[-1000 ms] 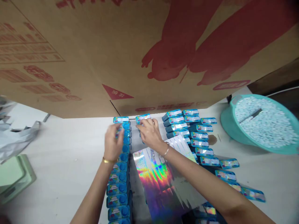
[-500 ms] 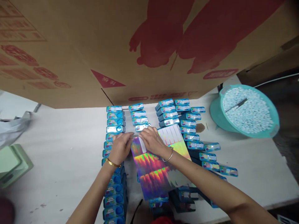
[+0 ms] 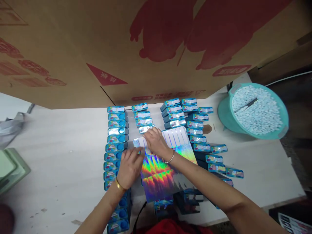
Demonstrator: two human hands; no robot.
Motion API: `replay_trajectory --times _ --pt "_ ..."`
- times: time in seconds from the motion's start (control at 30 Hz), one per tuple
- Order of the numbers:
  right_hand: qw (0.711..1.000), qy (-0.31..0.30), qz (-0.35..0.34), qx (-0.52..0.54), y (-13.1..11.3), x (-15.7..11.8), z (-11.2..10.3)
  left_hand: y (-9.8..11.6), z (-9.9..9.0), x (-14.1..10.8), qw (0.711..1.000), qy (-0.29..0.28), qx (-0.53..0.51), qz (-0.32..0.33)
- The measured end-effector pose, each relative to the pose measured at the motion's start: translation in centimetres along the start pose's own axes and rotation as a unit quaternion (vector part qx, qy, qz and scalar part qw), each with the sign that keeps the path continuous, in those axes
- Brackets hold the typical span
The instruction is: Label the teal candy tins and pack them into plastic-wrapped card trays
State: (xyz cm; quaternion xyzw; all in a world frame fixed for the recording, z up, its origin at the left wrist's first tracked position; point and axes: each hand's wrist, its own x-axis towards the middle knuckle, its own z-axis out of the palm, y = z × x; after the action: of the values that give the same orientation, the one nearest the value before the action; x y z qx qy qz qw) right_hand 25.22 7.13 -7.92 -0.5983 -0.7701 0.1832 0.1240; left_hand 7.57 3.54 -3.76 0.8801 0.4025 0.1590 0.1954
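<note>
A shiny rainbow sticker sheet (image 3: pixel 156 182) with pale strips along its far edge lies slanted over blue tins in the middle. My right hand (image 3: pixel 156 141) is closed at the sheet's far left corner, fingers curled over the edge. Beside the left edge, my left hand (image 3: pixel 130 167) is pinched closed, thumb against fingers. A small bluish glint shows at those fingertips, too small to name. A long row of blue printed tins (image 3: pixel 116 139) runs along the left. Nearest the right fingertips stands a short row of tins with pale strips on top (image 3: pixel 143 122).
More tins (image 3: pixel 201 147) stand in rows to the right of the sheet. A turquoise tub (image 3: pixel 225 117) of small white pieces, with tweezers (image 3: pixel 247 105) on top, stands at the right. Behind rises a large cardboard box (image 3: pixel 73 48). A green device (image 3: pixel 17 165) sits far left.
My left hand has drawn back from the sheet's far corner toward me and slightly right. My right hand stays near that corner. The whole view has shifted a little.
</note>
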Motion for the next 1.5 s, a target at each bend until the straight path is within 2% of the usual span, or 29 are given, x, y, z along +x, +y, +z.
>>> replay_trajectory --times 0.07,0.13,0.17,0.23,0.3,0.37,0.43,0.57,0.63,0.8,0.97,1.03,1.07,1.17,1.23,1.33,1.5 --pt "1.0 -0.005 -0.004 -0.002 0.2 -0.3 0.3 1.4 -1.3 -1.0 0.996 0.014 -0.081 -0.02" --pt "1.0 0.002 -0.005 0.022 0.3 -0.6 0.2 2.1 -2.5 -1.0 0.974 0.077 -0.184 -0.111" --pt "0.998 0.019 -0.007 0.051 0.2 -0.8 0.0 2.1 -3.0 -0.6 0.946 0.126 -0.236 -0.18" --pt "0.987 0.069 -0.009 0.145 -0.4 -0.8 -0.8 1.3 -3.8 0.8 0.86 0.227 -0.33 -0.317" --pt "0.958 0.111 -0.003 0.263 -1.5 -0.4 -1.7 -0.3 -4.2 2.8 0.772 0.298 -0.399 -0.396" --pt "0.926 0.116 0.019 0.36 -2.9 0.7 -2.3 -2.2 -4.3 4.5 0.724 0.335 -0.437 -0.415" --pt "0.903 0.108 0.052 0.413 -4.2 2.2 -2.5 -4.0 -4.2 5.7 0.708 0.349 -0.449 -0.419" --pt "0.888 0.124 0.114 0.428 -5.2 5.4 -1.8 -6.7 -3.4 6.8 0.705 0.343 -0.443 -0.435" --pt "0.894 0.137 0.118 0.41 -5.0 6.6 -1.4 -7.7 -3.0 7.2 0.705 0.343 -0.445 -0.434" --pt "0.909 0.214 0.151 0.324 -4.1 8.2 -1.1 -9.0 -3.3 9.0 0.692 0.357 -0.475 -0.41" --pt "0.931 0.165 0.139 0.294 -3.9 9.0 -0.4 -9.8 -3.4 9.9 0.686 0.326 -0.499 -0.416" --pt "0.941 0.159 0.141 0.263 -3.9 9.3 0.0 -10.4 -2.8 9.8 0.702 0.313 -0.477 -0.427" --pt "0.947 0.159 0.141 0.239 -4.0 9.4 0.1 -10.7 -2.5 9.8 0.719 0.305 -0.456 -0.427" --pt "0.966 0.155 0.131 0.157 -4.0 9.7 0.4 -11.7 -1.5 9.7 0.801 0.288 -0.325 -0.411" --pt "0.975 0.148 0.119 0.111 -4.0 9.8 0.5 -12.1 -1.1 9.8 0.844 0.281 -0.211 -0.406" --pt "0.983 0.135 0.109 0.061 -3.9 10.1 0.8 -12.4 -0.8 9.9 0.862 0.252 -0.106 -0.427" --pt "0.989 0.108 0.104 0.014 -3.7 10.6 1.4 -12.2 -0.4 10.1 0.871 0.2 -0.034 -0.448"
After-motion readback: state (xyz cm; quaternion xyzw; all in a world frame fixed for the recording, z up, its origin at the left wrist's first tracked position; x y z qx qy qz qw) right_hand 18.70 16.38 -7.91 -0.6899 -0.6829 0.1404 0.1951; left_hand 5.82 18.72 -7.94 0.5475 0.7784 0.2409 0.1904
